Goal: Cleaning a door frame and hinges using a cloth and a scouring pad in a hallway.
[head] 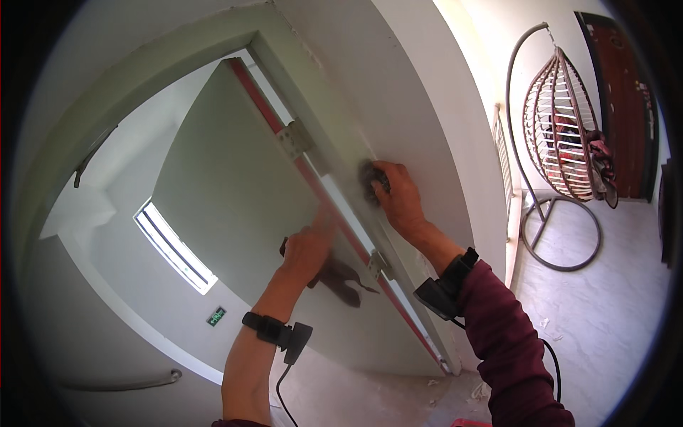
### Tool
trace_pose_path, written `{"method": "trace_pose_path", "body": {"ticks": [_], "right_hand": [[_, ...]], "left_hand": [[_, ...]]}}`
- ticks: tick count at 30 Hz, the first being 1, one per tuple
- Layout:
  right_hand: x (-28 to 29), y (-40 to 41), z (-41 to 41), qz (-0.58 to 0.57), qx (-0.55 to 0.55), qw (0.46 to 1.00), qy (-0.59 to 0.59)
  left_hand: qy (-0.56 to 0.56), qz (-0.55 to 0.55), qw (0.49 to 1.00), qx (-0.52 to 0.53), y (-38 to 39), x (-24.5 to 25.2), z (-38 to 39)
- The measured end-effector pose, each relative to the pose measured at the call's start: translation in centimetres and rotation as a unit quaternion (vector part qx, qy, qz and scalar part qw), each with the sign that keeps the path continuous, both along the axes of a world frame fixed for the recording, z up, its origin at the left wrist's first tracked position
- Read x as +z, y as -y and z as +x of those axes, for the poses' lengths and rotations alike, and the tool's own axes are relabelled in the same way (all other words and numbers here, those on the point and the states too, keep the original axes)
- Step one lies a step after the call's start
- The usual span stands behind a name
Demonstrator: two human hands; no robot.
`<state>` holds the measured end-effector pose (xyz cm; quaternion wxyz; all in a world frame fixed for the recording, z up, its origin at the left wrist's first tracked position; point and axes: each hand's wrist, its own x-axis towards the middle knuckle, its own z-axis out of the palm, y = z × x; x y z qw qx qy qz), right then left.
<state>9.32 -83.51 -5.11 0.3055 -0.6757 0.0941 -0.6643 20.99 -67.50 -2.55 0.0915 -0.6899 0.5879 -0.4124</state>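
Note:
In my right hand [400, 197] is a dark, blurred scouring pad [368, 184], possibly a steel wool ball, held against the pale green door frame [341, 144]. A grey-green door [235, 176] stands ajar to the left of that frame. Along its hinge edge runs a red strip [261, 104], with a metal upper hinge [295, 140] and a lower hinge [377, 265]. My left hand [307, 253] is closed around a crumpled brown cloth [341, 283] in front of the door; motion blurs its fingers near the red strip, so contact is unclear.
A hanging wicker egg chair [559, 133] with fabric in it stands right, near a dark red door [624, 101]. Past the open door are a window [176, 245], a green exit sign [216, 316] and a handrail [128, 385]. Debris [480, 392] and a red object [469, 423] lie low.

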Motion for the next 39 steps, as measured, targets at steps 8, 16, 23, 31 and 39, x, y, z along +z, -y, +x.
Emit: {"method": "trace_pose_path", "body": {"ticks": [8,16,23,31,39], "right_hand": [[10.6,0.7,-0.5,-0.040,-0.079,0.996,-0.010],[-2.9,0.4,-3.1,-0.037,-0.053,0.951,-0.304],[7.8,0.7,-0.9,-0.087,-0.119,0.982,-0.118],[5.2,-0.1,-1.8,-0.060,-0.088,0.982,-0.155],[0.4,-1.0,-2.3,-0.093,-0.104,0.974,-0.178]], "left_hand": [[0.016,0.026,1.000,-0.008,1.0,0.2,0.2],[0.031,0.043,0.998,0.020,0.9,0.0,0.9],[0.007,0.018,0.998,-0.058,2.8,0.0,3.2],[-0.009,0.041,0.995,-0.089,2.1,0.0,3.7],[-0.031,0.029,0.992,-0.118,1.6,-0.2,4.2]]}}
